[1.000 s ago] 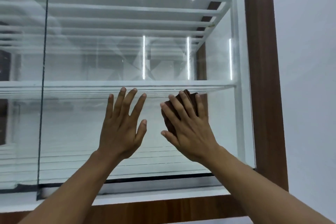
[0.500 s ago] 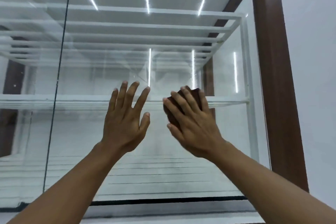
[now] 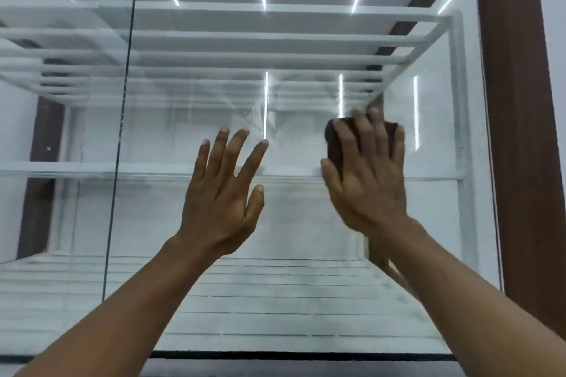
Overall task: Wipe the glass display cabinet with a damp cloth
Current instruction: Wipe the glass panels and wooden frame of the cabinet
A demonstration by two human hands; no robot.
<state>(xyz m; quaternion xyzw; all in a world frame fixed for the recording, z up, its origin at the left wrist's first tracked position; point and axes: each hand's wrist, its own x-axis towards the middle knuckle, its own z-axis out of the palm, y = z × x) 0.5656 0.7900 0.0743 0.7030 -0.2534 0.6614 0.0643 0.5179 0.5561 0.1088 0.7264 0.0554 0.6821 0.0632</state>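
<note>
Since half a second ago the right hand has slid the cloth up and to the right. Its fingers then lay across the white shelf; its palm now covers that line. The left hand has risen only slightly.

Nearest the camera, two bare forearms reach up from the lower corners of the view. The left hand is held flat at the front glass with its fingers straight and fanned apart and the thumb out to the side; whether the palm touches the pane cannot be told. The right hand is just beside it, to the right. Its fingers are straight and only slightly parted, and they press the dark brown cloth against the glass. The cloth shows past the fingertips and beside the thumb.

A dark vertical glass edge runs down the pane left of both hands. Behind the glass, white slatted racks sit above and below the shelf. A brown wooden post frames the cabinet on the right.
</note>
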